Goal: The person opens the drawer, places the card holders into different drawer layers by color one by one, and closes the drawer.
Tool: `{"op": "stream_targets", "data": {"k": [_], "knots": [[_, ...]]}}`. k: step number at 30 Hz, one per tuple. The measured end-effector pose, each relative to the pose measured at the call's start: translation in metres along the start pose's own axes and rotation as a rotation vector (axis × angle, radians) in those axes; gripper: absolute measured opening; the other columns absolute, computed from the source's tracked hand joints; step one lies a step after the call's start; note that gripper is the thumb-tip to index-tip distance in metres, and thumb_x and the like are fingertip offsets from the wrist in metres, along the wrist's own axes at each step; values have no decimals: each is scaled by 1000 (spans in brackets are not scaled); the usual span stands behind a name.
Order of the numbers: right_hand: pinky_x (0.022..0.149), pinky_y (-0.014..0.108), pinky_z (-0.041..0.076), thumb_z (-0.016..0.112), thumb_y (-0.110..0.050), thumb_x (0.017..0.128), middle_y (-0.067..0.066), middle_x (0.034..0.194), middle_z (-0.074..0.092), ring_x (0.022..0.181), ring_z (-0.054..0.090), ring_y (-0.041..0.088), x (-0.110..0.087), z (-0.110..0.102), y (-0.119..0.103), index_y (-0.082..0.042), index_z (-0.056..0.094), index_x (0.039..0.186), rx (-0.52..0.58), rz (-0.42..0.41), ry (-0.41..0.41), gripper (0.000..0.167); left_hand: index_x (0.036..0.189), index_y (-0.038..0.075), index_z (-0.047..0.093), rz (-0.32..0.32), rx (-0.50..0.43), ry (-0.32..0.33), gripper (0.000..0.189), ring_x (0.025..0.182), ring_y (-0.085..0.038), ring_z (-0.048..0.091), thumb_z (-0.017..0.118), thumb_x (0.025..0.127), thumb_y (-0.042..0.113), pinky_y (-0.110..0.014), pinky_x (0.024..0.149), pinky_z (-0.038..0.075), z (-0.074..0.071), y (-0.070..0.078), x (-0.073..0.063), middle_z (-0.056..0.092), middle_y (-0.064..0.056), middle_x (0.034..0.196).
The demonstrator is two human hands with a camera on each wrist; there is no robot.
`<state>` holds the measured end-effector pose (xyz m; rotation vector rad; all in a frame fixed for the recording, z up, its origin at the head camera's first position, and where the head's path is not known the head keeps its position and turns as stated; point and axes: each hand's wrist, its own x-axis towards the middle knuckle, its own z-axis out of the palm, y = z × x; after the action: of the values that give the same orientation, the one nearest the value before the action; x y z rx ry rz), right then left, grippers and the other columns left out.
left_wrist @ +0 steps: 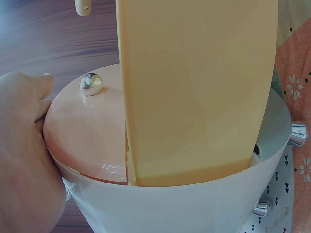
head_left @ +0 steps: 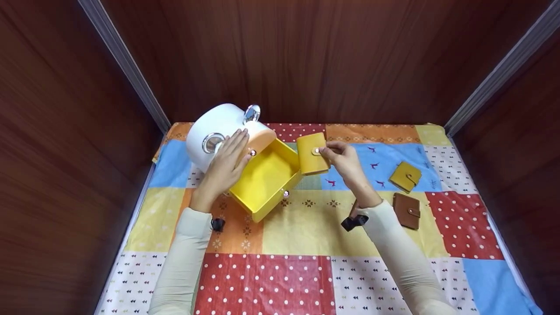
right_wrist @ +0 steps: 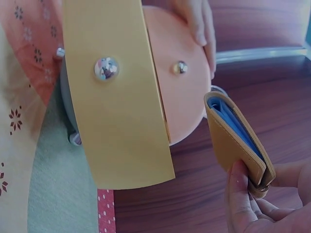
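A small yellow card holder (head_left: 311,153) with a snap strap is pinched by its strap side between the thumb and fingers of my right hand (head_left: 345,162). It is held up beside the right corner of a pulled-out yellow drawer (head_left: 267,179), and the right wrist view shows blue sleeves inside it. The drawer belongs to a rounded white storage box (head_left: 227,117) with silver trim. On top of that box, by the orange upper drawer front (left_wrist: 92,131), my left hand (head_left: 227,162) rests with straight fingers. The drawer's inside shows bare yellow.
To the right lie an olive-yellow card holder (head_left: 405,176) and a brown card holder (head_left: 406,211); another brown item is partly hidden behind the right wrist. A patchwork cloth (head_left: 297,232) covers the table. Brown wood panels (head_left: 302,61) stand at the back and sides.
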<state>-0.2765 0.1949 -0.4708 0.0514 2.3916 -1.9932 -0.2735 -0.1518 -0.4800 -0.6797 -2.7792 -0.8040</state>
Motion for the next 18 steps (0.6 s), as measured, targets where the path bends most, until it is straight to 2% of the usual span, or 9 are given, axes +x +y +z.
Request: {"op": "stream_targets", "data": {"k": [10, 18], "knots": [[74, 19, 58, 69, -13, 103, -1, 95, 72, 85, 68, 7, 1, 6, -2, 9, 67, 123, 36, -26, 5, 30, 169, 11, 28, 8, 6, 7, 60, 168, -23, 17, 46, 115, 31, -43, 140, 6, 0, 0, 0, 23, -2, 179], [76, 17, 58, 69, -14, 103, -1, 96, 72, 85, 68, 5, 1, 9, -3, 10, 66, 127, 39, -12, 8, 34, 169, 11, 28, 7, 5, 11, 60, 168, -23, 17, 47, 115, 30, -42, 140, 6, 0, 0, 0, 24, -2, 178]]}}
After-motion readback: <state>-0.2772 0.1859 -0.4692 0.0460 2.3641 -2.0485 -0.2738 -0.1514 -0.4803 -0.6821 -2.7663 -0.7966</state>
